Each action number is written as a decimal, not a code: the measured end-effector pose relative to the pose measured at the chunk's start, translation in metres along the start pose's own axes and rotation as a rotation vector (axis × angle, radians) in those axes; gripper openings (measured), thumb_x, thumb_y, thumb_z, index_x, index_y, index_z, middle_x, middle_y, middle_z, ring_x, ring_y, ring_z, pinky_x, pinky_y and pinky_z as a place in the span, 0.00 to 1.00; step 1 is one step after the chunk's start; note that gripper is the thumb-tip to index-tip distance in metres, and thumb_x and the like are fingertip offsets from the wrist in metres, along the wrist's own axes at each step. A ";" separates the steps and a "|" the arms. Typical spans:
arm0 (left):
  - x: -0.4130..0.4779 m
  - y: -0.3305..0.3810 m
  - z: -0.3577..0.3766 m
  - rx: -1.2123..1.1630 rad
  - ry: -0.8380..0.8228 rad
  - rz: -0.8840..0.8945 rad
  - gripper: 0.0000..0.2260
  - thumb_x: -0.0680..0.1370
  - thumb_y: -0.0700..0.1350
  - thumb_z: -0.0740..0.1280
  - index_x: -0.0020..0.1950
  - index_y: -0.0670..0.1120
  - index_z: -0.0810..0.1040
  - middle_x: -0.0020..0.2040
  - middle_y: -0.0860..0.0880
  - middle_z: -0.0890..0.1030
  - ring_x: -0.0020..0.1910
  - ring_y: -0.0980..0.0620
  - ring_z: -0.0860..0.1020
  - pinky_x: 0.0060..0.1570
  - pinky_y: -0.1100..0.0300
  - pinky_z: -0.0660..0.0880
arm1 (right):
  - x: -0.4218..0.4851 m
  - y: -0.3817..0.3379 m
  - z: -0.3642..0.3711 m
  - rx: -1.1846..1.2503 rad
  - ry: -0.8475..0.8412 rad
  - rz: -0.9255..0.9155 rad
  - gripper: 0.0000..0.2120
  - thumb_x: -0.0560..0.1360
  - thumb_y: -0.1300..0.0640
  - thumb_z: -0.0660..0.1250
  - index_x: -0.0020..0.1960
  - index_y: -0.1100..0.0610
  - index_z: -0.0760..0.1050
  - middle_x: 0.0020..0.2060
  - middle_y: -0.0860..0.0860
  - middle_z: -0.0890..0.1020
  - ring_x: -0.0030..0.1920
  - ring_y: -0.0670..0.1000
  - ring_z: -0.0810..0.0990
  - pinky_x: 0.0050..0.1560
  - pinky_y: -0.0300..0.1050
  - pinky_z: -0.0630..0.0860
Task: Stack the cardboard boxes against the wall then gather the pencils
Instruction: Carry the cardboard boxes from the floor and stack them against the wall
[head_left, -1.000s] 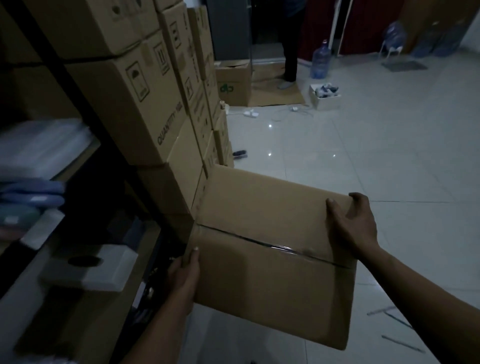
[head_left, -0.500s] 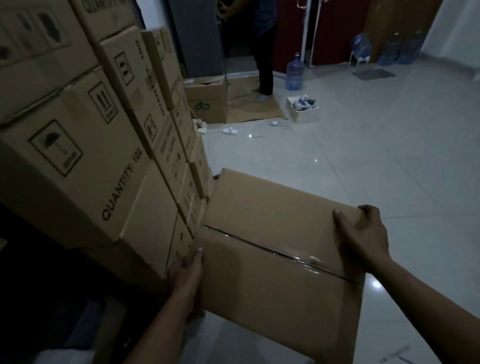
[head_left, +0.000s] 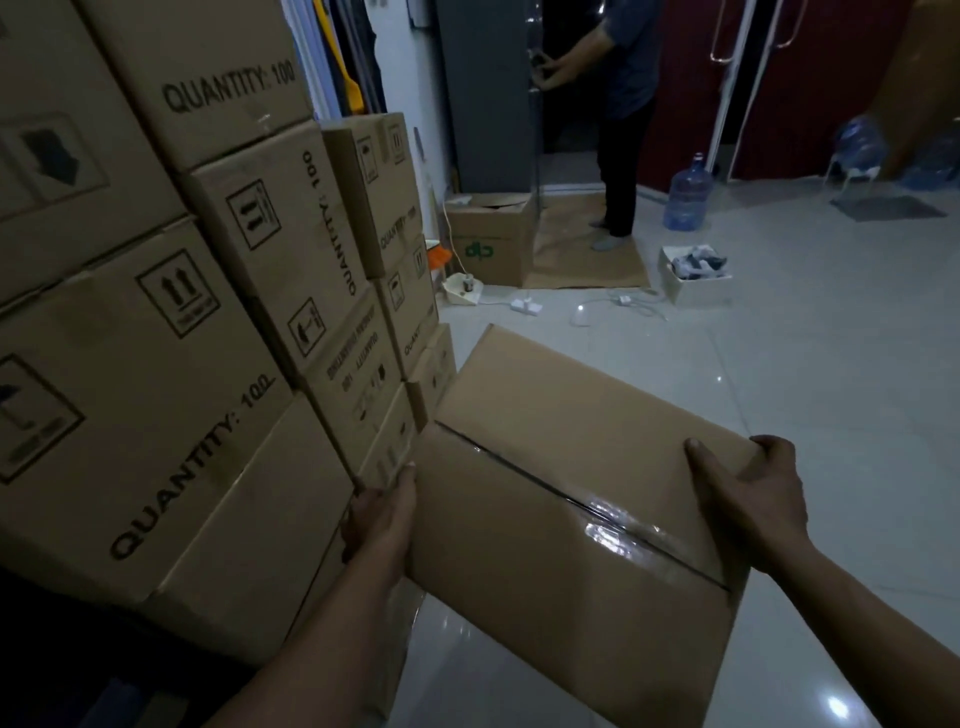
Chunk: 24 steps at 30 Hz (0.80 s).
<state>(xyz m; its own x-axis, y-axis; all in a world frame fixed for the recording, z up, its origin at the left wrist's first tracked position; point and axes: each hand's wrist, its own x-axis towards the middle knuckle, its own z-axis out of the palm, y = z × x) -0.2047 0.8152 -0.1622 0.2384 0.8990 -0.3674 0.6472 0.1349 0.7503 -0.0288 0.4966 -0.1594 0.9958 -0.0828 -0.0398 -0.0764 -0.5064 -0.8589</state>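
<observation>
A plain taped cardboard box (head_left: 566, 467) is carried in front of me above the tiled floor. My left hand (head_left: 382, 512) holds its left side, thumb on the top edge. My right hand (head_left: 753, 493) grips its far right corner, fingers curled over the edge. Just left of the box rises a tall stack of printed cardboard boxes (head_left: 218, 322) marked "QUANTITY: 100", in several columns along the left side. The carried box's left corner is close to the lowest boxes of the stack. No pencils are in sight.
A person (head_left: 618, 119) stands at a doorway at the back on flattened cardboard (head_left: 582, 254). An open brown box (head_left: 491, 239), a white box of items (head_left: 696, 275), a water jug (head_left: 688, 195) and cables (head_left: 618, 304) lie on the floor beyond.
My view has swung right and up along the stack; the dark shelf on the left has left the frame. The box stays gripped in both hands, now farther along the stacked boxes.
</observation>
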 end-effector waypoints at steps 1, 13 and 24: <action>0.002 0.007 0.005 -0.038 -0.010 -0.008 0.38 0.63 0.73 0.60 0.62 0.47 0.79 0.61 0.42 0.78 0.58 0.38 0.76 0.60 0.43 0.73 | 0.010 -0.004 0.002 -0.002 0.000 -0.002 0.39 0.66 0.31 0.72 0.66 0.51 0.63 0.61 0.57 0.74 0.59 0.61 0.75 0.58 0.62 0.76; 0.108 0.111 0.113 -0.276 -0.267 -0.162 0.26 0.72 0.67 0.64 0.54 0.46 0.80 0.49 0.45 0.81 0.48 0.43 0.79 0.50 0.47 0.79 | 0.190 -0.042 0.077 -0.069 -0.025 0.011 0.38 0.67 0.35 0.73 0.68 0.51 0.63 0.64 0.58 0.72 0.58 0.61 0.75 0.57 0.59 0.76; 0.243 0.145 0.202 -0.349 -0.114 -0.240 0.27 0.70 0.66 0.55 0.53 0.50 0.83 0.50 0.44 0.84 0.46 0.40 0.82 0.47 0.39 0.79 | 0.333 -0.067 0.122 -0.050 -0.160 0.048 0.33 0.66 0.34 0.75 0.59 0.51 0.64 0.57 0.54 0.73 0.52 0.57 0.74 0.48 0.53 0.74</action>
<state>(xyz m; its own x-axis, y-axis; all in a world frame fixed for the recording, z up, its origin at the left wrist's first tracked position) 0.0937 0.9686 -0.2540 0.2024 0.7761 -0.5973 0.4149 0.4845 0.7701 0.3143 0.6078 -0.1776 0.9860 0.0282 -0.1644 -0.1224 -0.5474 -0.8279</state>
